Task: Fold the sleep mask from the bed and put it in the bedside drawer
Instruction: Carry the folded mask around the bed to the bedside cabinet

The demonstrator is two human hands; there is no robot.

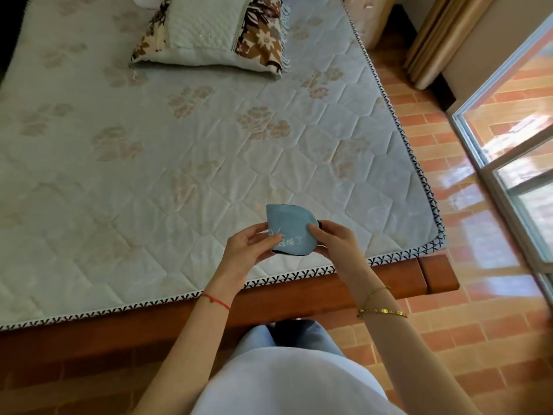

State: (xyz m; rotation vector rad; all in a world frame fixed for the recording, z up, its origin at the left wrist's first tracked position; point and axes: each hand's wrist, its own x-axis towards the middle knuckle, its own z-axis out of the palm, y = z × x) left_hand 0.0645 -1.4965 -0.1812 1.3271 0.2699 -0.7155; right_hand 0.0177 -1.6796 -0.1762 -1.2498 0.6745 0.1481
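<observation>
The sleep mask (288,224) is light blue with white printed characters and a black edge. It is doubled over and held in the air above the near right part of the mattress (149,163). My left hand (250,248) pinches its left side, thumb on top. My right hand (333,239) grips its right side, where a bit of black strap shows. No drawer is in view.
A quilted floral mattress lies on a wooden bed frame (389,277). A pillow (209,31) lies at the far end. Brick-patterned floor (449,310) runs along the right side, with a glass door (514,139) and a curtain (443,40) beyond.
</observation>
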